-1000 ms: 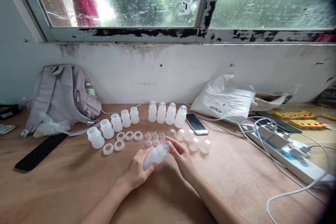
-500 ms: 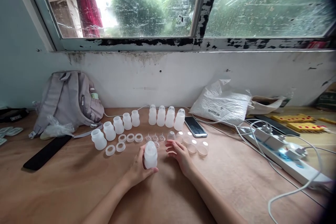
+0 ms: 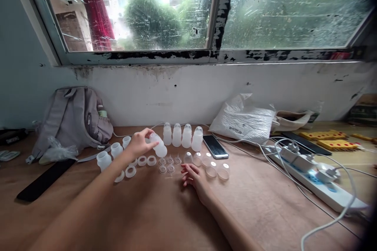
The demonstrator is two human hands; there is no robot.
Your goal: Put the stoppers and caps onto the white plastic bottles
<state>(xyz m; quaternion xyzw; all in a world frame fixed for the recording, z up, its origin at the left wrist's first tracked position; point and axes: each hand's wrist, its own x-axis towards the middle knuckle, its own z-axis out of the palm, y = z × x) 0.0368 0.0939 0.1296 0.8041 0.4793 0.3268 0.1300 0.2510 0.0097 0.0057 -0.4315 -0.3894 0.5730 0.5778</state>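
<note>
The left hand (image 3: 138, 144) is clamped on a tilted white bottle (image 3: 158, 146) held above the desk (image 3: 165, 211), while the right hand (image 3: 194, 176) rests loosely open just beside small clear caps (image 3: 216, 171).

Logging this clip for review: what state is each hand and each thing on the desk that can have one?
left hand: closed around a capped bottle, held tilted off the desk
capped bottle: cap on, in the left hand
right hand: empty, resting on the desk
four capped bottles: upright, caps on
open bottles: upright, no caps
phone: flat, screen dark
power strip: plugs in
backpack: leaning against the wall
</note>
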